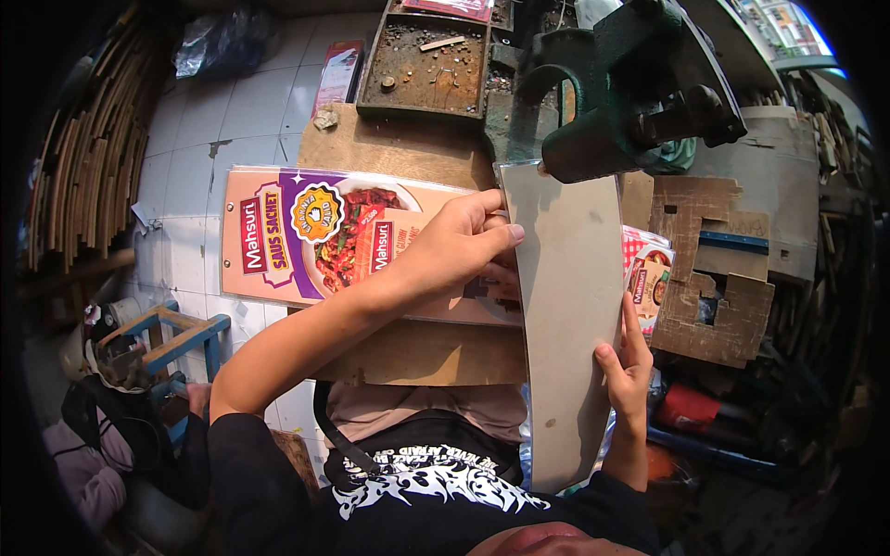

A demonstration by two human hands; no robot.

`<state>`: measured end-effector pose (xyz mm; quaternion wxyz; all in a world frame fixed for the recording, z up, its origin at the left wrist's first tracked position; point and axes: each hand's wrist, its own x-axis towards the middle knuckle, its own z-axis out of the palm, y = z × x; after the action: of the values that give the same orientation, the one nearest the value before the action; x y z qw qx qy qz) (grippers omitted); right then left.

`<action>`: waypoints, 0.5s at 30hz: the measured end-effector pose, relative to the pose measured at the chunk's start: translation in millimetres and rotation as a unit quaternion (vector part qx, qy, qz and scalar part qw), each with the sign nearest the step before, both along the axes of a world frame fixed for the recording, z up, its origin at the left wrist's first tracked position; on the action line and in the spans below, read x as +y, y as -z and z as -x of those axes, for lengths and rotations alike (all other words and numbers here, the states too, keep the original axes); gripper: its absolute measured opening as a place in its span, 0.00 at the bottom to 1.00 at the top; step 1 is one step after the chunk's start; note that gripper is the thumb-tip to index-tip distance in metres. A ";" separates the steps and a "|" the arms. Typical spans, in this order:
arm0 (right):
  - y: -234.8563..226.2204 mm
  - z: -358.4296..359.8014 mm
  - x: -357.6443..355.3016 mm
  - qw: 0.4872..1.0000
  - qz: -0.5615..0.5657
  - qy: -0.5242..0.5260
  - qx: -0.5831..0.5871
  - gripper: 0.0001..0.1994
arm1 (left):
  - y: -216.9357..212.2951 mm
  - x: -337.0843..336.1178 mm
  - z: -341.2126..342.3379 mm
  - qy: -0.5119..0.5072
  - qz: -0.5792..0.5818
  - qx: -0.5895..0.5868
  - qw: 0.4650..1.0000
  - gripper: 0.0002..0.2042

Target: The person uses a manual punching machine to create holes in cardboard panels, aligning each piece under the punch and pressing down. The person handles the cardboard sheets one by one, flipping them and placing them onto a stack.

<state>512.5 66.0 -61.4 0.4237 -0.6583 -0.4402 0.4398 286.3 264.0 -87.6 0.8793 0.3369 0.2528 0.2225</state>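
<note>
A long grey board (573,306) stretches from under the green press machine (603,102) down toward my body. My left hand (473,236) pinches its left edge near the machine's head, the thumb lying on top. Along the lower right edge my right hand (629,366) grips the board, thumb on its face and fingers at the side. The board's upper end touches or lies just below the machine's nose; I cannot tell which. Beneath my left forearm lie printed food sign panels (255,236), peach and purple, with a hole visible at the left edge.
A wooden work board (417,357) supports the panels. Beyond it sits a metal tray (422,79) with small loose parts. Worn brown boards (714,306) and another printed panel (649,287) lie at right. A blue-edged stool (181,334) and a seated person (102,435) are at left.
</note>
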 end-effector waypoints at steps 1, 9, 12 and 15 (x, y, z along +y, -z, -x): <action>0.9 -0.3 0.4 1.000 0.003 -0.001 0.000 0.34 | -0.8 0.2 -0.4 -0.002 0.005 0.003 1.000 0.14; 8.1 -4.5 2.4 1.000 0.013 0.001 -0.002 0.34 | 5.4 1.4 -0.9 -0.001 -0.001 0.002 1.000 0.13; 8.6 -3.5 2.8 1.000 0.015 0.007 0.015 0.34 | 0.4 1.7 0.1 0.008 0.018 -0.024 1.000 0.13; 7.1 -2.0 3.9 1.000 0.015 0.009 0.016 0.34 | -0.7 1.1 0.7 0.006 0.008 -0.004 1.000 0.13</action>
<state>514.5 69.9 -68.5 0.4246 -0.6618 -0.4207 0.4526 285.6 265.1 -86.9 0.8842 0.3308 0.2486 0.2167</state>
